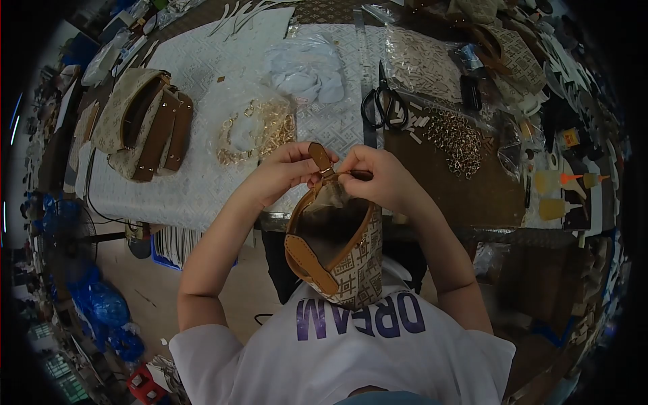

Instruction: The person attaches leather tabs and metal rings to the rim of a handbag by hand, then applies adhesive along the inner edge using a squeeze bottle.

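Shirt (266,361) reads DREAM. Bag (358,270) mouth up, long axis near-far. My left grip (283,174) pinches tab (320,156); right grip (383,177), bag's far end.

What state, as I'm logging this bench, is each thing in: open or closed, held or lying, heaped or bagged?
Handbag: open, held
Left hand: closed on the brown tab
Right hand: closed at the handbag's rim
Patterned bag at left: open, set down
Scissors: lying, blades pointing away from the person
Metal fittings at right: heaped
Beige pieces: mostly bagged, some loose
Gold hardware: heaped; bagged or loose, unclear
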Tool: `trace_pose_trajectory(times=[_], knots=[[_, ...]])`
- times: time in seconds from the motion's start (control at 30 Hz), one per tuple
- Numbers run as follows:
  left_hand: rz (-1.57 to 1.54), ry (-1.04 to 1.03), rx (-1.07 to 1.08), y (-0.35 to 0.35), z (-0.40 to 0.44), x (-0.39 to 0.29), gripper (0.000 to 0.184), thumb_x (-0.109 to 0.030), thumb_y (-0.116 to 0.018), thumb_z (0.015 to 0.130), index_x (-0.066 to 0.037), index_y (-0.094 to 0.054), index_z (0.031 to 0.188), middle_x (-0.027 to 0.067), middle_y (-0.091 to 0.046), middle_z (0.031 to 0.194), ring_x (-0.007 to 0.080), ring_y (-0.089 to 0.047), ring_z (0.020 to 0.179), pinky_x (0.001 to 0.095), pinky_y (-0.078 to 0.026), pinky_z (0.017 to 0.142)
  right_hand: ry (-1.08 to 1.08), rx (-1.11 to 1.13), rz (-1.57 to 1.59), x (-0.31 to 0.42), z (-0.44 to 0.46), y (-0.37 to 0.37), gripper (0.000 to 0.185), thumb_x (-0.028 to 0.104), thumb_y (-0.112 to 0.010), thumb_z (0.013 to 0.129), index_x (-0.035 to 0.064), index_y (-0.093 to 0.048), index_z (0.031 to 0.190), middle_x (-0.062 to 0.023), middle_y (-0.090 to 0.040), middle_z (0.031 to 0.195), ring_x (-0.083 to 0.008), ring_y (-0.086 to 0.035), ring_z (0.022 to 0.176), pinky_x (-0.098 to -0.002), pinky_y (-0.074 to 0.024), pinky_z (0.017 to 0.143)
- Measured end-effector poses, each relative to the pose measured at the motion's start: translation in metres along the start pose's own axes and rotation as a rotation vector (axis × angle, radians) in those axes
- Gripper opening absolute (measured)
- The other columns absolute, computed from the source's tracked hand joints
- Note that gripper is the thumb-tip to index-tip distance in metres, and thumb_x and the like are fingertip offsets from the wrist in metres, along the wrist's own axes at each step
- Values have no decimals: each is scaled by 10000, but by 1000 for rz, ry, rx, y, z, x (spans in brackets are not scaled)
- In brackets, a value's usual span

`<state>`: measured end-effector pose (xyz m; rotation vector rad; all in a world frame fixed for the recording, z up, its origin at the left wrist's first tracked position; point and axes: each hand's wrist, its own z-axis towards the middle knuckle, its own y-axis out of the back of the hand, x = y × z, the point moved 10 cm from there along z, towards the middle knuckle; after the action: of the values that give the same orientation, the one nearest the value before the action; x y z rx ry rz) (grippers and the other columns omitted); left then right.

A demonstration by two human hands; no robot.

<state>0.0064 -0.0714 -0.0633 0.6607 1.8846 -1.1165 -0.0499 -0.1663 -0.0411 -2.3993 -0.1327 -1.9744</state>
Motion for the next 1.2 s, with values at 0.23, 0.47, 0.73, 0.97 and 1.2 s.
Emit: trace_pose_trajectory(times=[0.23,0.47,0.73,0.97,1.2], knots=[[67,-10,8,-2,-1,-2,238,-106,-603,882,-8,-591,1099,18,-622,947,76,-566,779,210,-472,727,-3,-25,-55,1,1,1,148,80,-638,763,-5,-544,837,-60,-656,762,-86,-587,710,-239,-460,667],[314,-87,-22,-10,-5,-19,204,-108,-574,918,-9,-600,1094,8,-624,942,70,-565,821,222,-459,753,30,-83,-125,3,-2,5,150,89,-643,757,-1,-547,829,-86,-669,754,-112,-627,719,-259,-477,666],[481,-153,-17,-28,-16,-32,203,-113,-535,955,-6,-593,1118,9,-625,983,69,-563,891,225,-450,809,88,-109,-88,6,-6,5,168,96,-656,758,-12,-553,835,-107,-676,758,-139,-652,728,-271,-490,690],[448,-15,-18,-27,-16,-28,238,-57,-642,879,-14,-584,1106,19,-643,959,71,-587,849,240,-473,788,124,-111,-121,16,-13,2,191,44,-635,799,5,-486,912,-92,-674,824,-126,-642,841,-262,-484,772],[619,-86,-101,-29,-18,-33,289,-30,-676,841,-23,-564,1107,27,-641,940,76,-585,831,241,-477,778,199,-135,-123,17,-15,5,262,70,-641,778,11,-453,950,-162,-672,783,-287,-667,743,-330,-492,680]])
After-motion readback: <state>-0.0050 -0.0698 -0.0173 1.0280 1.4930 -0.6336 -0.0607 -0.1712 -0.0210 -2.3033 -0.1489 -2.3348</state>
